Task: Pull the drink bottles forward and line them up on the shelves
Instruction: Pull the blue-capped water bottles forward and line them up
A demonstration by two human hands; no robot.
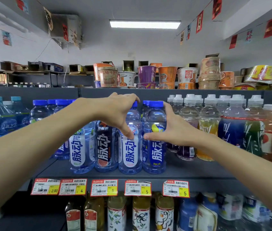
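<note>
The left hand (115,112) holds the white-label bottle (130,152), right hand (171,129) the blue-label bottle (156,154) (both grips snug); white-capped bottles (190,120) crowd beside.

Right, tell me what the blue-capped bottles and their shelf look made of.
Blue-capped bottles: clear, glossy plastic, probably; see-through walls, highlights, printed wrap labels. Shelf: likely painted sheet metal, matte dark grey, thin flat edge; not certain.
</note>
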